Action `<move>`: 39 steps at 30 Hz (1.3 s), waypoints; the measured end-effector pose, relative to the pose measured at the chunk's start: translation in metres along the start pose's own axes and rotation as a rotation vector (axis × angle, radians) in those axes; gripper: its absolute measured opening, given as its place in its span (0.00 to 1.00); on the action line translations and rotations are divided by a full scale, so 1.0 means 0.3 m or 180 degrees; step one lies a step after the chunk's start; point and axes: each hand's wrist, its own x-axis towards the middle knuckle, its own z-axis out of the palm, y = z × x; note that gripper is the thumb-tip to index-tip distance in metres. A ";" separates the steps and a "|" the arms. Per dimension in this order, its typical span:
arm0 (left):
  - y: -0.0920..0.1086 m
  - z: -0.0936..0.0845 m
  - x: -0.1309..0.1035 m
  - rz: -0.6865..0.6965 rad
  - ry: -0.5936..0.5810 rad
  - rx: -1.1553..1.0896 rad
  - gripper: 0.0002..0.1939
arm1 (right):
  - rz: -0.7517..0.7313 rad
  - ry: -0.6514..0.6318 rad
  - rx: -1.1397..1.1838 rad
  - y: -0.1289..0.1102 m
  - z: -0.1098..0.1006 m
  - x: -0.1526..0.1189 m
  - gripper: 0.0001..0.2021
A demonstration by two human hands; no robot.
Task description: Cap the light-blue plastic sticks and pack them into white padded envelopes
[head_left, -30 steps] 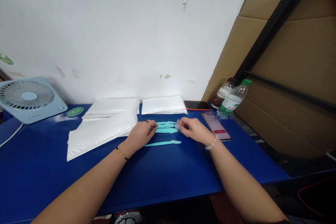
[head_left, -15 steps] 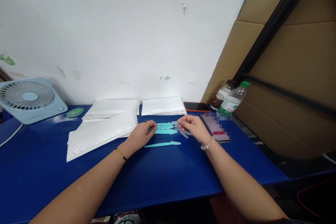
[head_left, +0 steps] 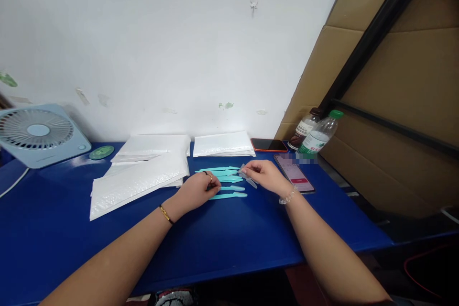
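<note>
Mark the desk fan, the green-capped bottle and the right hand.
desk fan (head_left: 38, 130), head view, hub of the grille.
green-capped bottle (head_left: 317, 139), head view, on its label.
right hand (head_left: 264, 175), head view, back of the hand.

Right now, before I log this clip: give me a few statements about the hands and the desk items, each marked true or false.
1. The left hand rests on the teal sticks lying on the blue table. True.
2. The right hand holds a phone. False: it pinches a small clear piece; the lit phone lies beside it.
3. White padded envelopes lie left of the sticks. True.
4. The fan stands on the right. False: it is at far left.
</note>
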 end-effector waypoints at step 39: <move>-0.036 -0.003 0.016 -0.0189 0.0258 0.0233 0.06 | -0.0350 -0.0424 -0.0174 -0.007 0.036 -0.009 0.05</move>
